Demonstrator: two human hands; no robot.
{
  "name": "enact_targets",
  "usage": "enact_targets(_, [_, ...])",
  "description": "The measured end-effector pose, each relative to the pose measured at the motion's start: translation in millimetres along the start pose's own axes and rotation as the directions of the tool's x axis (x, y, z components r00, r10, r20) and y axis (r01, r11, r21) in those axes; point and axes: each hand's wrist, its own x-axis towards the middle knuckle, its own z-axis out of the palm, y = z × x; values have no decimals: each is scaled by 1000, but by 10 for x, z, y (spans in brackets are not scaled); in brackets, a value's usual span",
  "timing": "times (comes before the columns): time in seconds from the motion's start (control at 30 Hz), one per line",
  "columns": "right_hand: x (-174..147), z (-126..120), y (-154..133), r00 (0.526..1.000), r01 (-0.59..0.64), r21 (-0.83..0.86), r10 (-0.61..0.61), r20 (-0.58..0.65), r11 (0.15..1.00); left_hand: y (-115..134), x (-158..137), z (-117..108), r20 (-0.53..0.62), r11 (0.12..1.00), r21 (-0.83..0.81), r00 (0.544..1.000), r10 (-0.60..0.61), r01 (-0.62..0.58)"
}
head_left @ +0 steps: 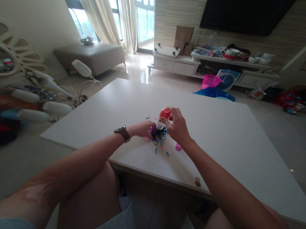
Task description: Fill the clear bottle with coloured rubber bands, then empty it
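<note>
My right hand [178, 126] is closed on a round, shiny container [165, 113] with red contents, which it holds over the white table. Just below it is a clear, crinkled part [160, 124]; I cannot tell whether it belongs to the container. Under that lies a heap of small dark, blue and purple strands or bands [158, 134]. At the left side of the heap is my left hand [141, 129], fingers curled and partly hidden, so what they hold does not show. Loose blue pieces [167, 153] lie in front, and a pink round piece [178, 147] sits under my right wrist.
The white table [220, 129] spans the middle, with a small brown figure-like piece [197, 182] near its front edge. A white lamp with several shades [58, 108] stands close by its left side. Beyond are a pink basket [211, 82] and a low cabinet [175, 64].
</note>
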Motion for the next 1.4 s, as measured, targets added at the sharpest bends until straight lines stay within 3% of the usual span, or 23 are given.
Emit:
enact_targets(0.17, [69, -120, 47, 996, -19, 68, 25, -88, 998, -17, 0, 11, -10, 1000, 4, 1000, -1, 1])
enact_targets(0.3, [22, -65, 75, 992, 11, 77, -1, -129, 997, -19, -4, -11, 2, 1000, -21, 1000, -16, 16])
enact_targets(0.47, [-140, 144, 105, 993, -31, -70, 38, 108, 997, -13, -5, -26, 3, 1000, -27, 1000, -4, 4])
enact_targets(0.53, [-124, 146, 81, 989, -30, -100, 44, 141, 995, -5, -7, -26, -1, 1000, -27, 1000, 8, -8])
enact_targets(0.8, [27, -74, 8, 997, 14, -29, -16, -72, 999, 9, -18, -25, 4, 1000, -20, 1000, 3, -2])
enact_targets(1.03, [-167, 205, 114, 986, -51, -125, 70, 149, 991, 3, -8, 7, 2, 1000, -15, 1000, 3, -3])
enact_targets(1.33, [-6, 9, 59, 997, -6, 51, 10, -82, 999, -5, -7, -4, 9, 1000, -3, 1000, 8, -8])
enact_targets(1.4, [-58, 77, 87, 999, -18, 35, 20, -49, 999, -8, -4, -6, 4, 1000, -11, 1000, 14, -14])
